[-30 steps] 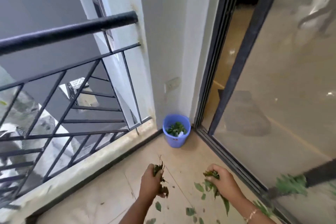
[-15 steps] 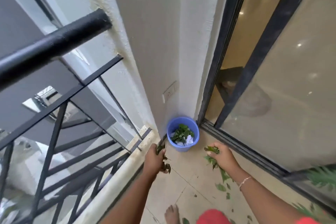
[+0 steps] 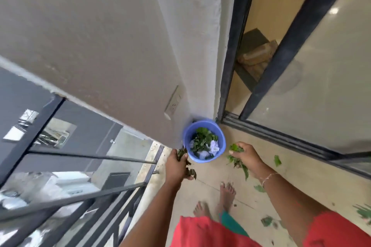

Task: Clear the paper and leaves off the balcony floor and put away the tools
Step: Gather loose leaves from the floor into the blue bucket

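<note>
1. Bare feet (image 3: 226, 192): nearest item, planted on the balcony floor (image 3: 301, 176), toes toward the corner. The stance suits a forward reach.
2. Loose leaves (image 3: 277, 160): scattered on the floor right of the feet, some just beside the sliding door track (image 3: 281, 136). Not yet gathered.
3. Left hand (image 3: 176, 166): fingers (image 3: 183, 155) curled tight round a dark leaf bunch (image 3: 189, 172), with sprigs hanging below the fist. It sits just beside the bucket's left rim, probably so the bunch can go straight in.
4. Right hand (image 3: 248, 156): fingers pinched narrow on a green leaf bunch (image 3: 236, 163), stems trailing downward. It is near the bucket's right side and not over the mouth.
5. Blue bucket (image 3: 187, 146): upright in the corner, against the wall and next to the door track, apparently parked out of the walkway. It holds green leaves and crumpled paper (image 3: 213, 147).
6. Wall socket (image 3: 173, 102): on the wall above the bucket.
7. Railing (image 3: 90, 156): dark bars along the left edge, farthest out.
8. Tools: none in view.
</note>
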Demonstrator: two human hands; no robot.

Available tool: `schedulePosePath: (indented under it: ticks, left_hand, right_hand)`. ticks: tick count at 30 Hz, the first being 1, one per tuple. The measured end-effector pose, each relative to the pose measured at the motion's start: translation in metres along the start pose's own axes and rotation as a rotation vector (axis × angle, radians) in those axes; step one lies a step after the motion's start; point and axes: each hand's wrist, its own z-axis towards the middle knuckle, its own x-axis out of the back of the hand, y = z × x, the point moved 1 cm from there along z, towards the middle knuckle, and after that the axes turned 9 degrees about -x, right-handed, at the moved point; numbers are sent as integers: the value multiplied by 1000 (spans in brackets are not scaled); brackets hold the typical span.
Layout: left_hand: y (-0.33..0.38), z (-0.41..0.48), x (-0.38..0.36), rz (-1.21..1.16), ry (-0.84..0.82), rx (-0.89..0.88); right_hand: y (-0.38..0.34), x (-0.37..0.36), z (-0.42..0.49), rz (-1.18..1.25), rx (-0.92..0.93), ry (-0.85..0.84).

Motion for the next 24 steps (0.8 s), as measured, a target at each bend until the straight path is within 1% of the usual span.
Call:
schedulePosePath:
  ticks: [3,8,10,12,15,17,20,24]
  left_hand:
    - [-19,45,-12,12,-19,37]
    - [-72,117,-36,20,-46,82]
    - [-93,140,-41,44,-41,90]
    - [-111,158,-43,63,-39,105]
    - [-131,175,-45,68,-45,149]
    - [-139,182,-47,73,-72,176]
    - [-140,190,-52,79,-110,191]
    - [-136,207,-63,104,-120,187]
  right_hand:
    - [3,-18,53,124,-82,8]
    - [27,-56,148,200,-155,34]
    - [37,-71,184,226,-182,71]
    - [42,-83,208,296,-214,70]
    - [38,-95,217,397,-321,-80]
    - [39,-93,219,435,-368,-125]
    - [45,-85,219,468,-377,-84]
    - [58,-75,214,530,-357,-44]
